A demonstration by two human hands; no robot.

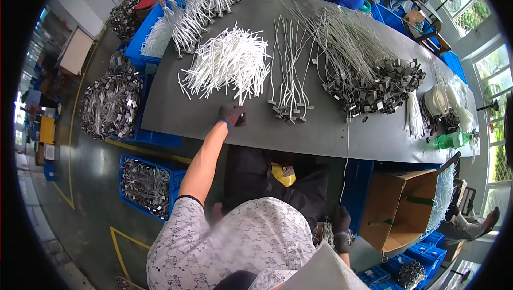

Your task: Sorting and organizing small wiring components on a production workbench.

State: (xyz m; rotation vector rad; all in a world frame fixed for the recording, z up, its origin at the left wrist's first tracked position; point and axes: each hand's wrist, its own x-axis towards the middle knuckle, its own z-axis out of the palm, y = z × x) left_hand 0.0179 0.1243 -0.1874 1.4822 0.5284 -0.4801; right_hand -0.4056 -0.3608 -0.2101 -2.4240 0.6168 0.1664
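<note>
My left hand (232, 116), in a dark glove, is at the near edge of a pile of short white tubes (227, 63). Its fingers are curled, and one tube end meets them; what they pinch is hidden. Low beside my right hip, my gloved right hand (341, 225) is closed at the lower end of a thin pale cable (346, 156) that hangs over the table edge. A partly hidden bundle of wires (323, 231) lies next to that hand. Several sleeved cables with dark connectors (291, 111) are spread right of the tubes.
A large heap of grey cables (363, 60) covers the table's (315, 135) right part. Nearby are a white roll (436, 101) and a green bottle (453, 140). Blue crates (179, 180) of cables flank the table at left. An open cardboard box (398, 210) stands at lower right.
</note>
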